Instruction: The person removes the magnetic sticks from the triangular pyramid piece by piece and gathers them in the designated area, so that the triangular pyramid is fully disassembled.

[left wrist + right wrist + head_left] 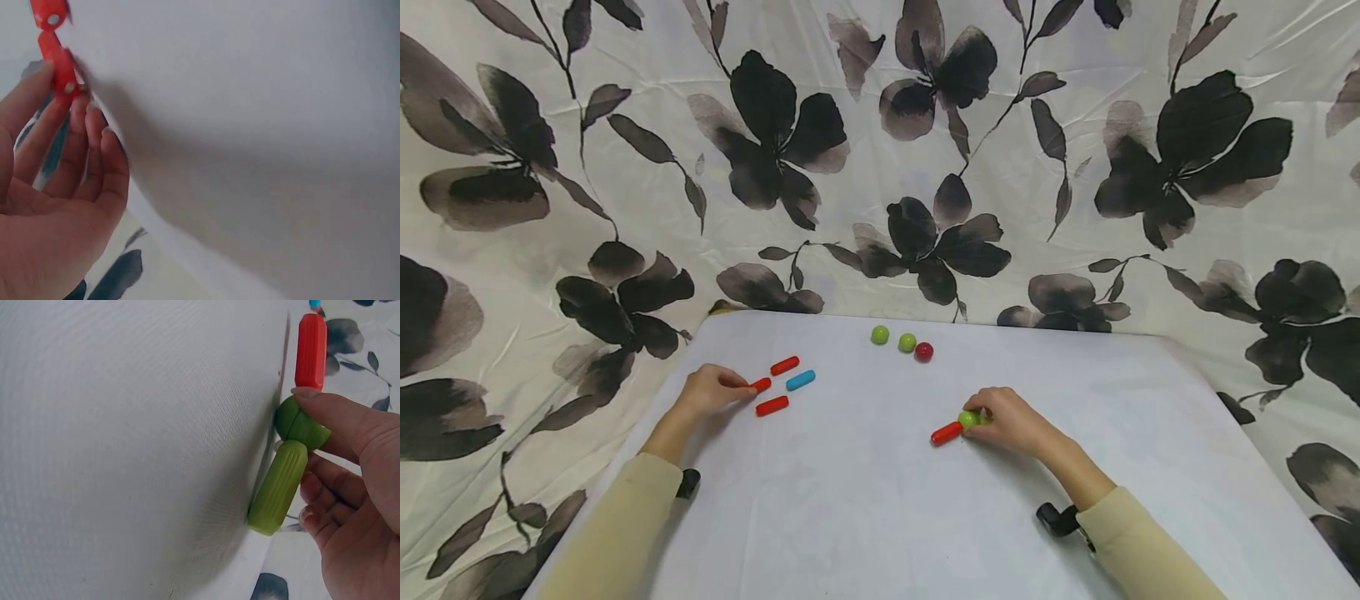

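Note:
My left hand [713,389] pinches a red rod [761,385] between thumb and fingers. In the left wrist view, a pale round spot shows on that rod's end, and another red rod [50,14] lies just beyond it. My right hand [1009,419] pinches a green ball [967,419]. In the right wrist view, a red rod [310,350] meets the ball on one side and a green rod [278,487] on the other. Whether these pieces are joined or only touching, I cannot tell. From the head view, my fingers hide most of the green rod.
Around my left hand lie two more red rods [785,365] and a blue rod [801,380]. Two green balls [880,335] and a red ball [924,352] sit near the far edge of the white table [850,500]. Floral cloth [775,150] hangs behind it.

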### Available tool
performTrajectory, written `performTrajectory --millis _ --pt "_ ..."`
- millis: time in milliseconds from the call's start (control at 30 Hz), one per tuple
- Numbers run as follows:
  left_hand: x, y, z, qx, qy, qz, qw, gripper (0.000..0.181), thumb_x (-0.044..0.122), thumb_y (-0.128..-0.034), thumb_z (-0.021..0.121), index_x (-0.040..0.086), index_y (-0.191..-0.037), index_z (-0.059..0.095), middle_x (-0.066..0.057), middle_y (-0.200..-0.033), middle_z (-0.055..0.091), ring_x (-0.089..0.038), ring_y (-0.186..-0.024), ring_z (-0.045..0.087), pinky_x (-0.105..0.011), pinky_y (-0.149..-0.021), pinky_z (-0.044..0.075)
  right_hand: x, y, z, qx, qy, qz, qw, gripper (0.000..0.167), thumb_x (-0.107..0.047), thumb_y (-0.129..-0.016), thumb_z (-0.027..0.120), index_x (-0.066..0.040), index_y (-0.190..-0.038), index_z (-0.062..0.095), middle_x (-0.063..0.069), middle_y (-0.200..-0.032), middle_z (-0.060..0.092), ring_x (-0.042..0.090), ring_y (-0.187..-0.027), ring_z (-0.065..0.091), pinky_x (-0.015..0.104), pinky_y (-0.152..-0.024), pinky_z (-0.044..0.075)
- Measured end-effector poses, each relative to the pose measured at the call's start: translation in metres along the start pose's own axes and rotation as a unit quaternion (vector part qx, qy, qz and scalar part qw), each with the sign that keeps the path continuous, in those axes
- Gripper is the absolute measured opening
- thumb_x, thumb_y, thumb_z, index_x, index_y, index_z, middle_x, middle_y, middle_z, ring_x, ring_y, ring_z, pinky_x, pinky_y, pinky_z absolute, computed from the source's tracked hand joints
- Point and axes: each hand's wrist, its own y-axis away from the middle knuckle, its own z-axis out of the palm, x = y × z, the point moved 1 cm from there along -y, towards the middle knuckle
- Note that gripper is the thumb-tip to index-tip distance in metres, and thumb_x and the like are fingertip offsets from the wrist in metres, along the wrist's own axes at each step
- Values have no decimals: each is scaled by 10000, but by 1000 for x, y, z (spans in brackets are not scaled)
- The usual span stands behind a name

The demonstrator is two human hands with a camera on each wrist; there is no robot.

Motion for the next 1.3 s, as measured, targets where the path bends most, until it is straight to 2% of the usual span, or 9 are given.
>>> performTrajectory --millis 100,367,600,700,867,1000,1133,1200,1300 --pt "-3 -1 -2 -134 -169 43 9998 280 215 -927 754 -35 -1055 747 -195 -1047 698 -352 -992 575 -449 -839 497 0 0 0 -25 11 -21 10000 244 -152 -853 842 -35 -1049 755 -2 -938 706 138 -798 565 279 -725 485" --pt "-3 0 -8 -325 -379 20 9987 300 175 -923 753 -55 -1109 709 -198 -1050 678 -350 -989 575 -451 -866 505 -3 -3 -1 -96 -44 52 9999 211 -159 -856 839 -53 -1012 744 -22 -896 688 159 -814 581 301 -741 490" --pt "-7 -1 -11 -219 -451 -94 9987 320 171 -922 744 -66 -1128 682 -210 -1054 663 -349 -972 571 -434 -841 526 -3 -5 -1 -167 -138 185 9996 272 -216 -846 856 -55 -1036 747 -27 -891 689 164 -818 594 290 -731 487" --pt "-3 3 -12 -91 -613 24 9981 356 180 -936 724 -63 -1187 658 -241 -1121 649 -381 -1010 569 -460 -838 526 -3 -4 -1 -275 -229 155 9992 294 -229 -845 857 -52 -1052 747 -27 -901 687 160 -827 587 297 -735 486" --pt "29 22 -5 342 -745 746 9938 387 219 -958 710 -28 -1250 657 -237 -1200 659 -410 -1079 584 -506 -842 520 -1 3 -6 -470 -391 40 9981 282 -210 -866 829 -46 -1078 739 -13 -911 684 153 -822 577 290 -727 487" --pt "67 37 10 375 -548 1513 9863 332 181 -935 747 -12 -1199 692 -202 -1154 690 -384 -1044 604 -485 -839 524 1 7 -11 -547 -526 39 9971 278 -187 -906 783 -35 -1131 725 -13 -899 669 137 -782 557 275 -688 481" --pt "98 45 33 -43 -413 2173 9752 280 151 -911 773 3 -1143 719 -147 -1105 712 -345 -1002 629 -449 -842 529 3 7 -13 -601 -614 23 9963 266 -205 -935 758 -41 -1142 728 -35 -882 661 119 -772 544 269 -685 472" --pt "111 47 48 -365 -393 2279 9722 290 161 -916 773 14 -1159 718 -126 -1120 712 -319 -1013 633 -433 -858 530 3 6 -13 -619 -662 4 9959 252 -211 -936 759 -47 -1127 737 -41 -870 656 117 -773 542 268 -685 467" --pt "128 46 72 -799 -376 2214 9712 331 195 -927 772 36 -1211 710 -109 -1171 704 -276 -1037 624 -387 -857 535 2 4 -12 -641 -725 6 9953 229 -207 -932 765 -54 -1102 750 -42 -853 651 124 -773 542 269 -683 460"
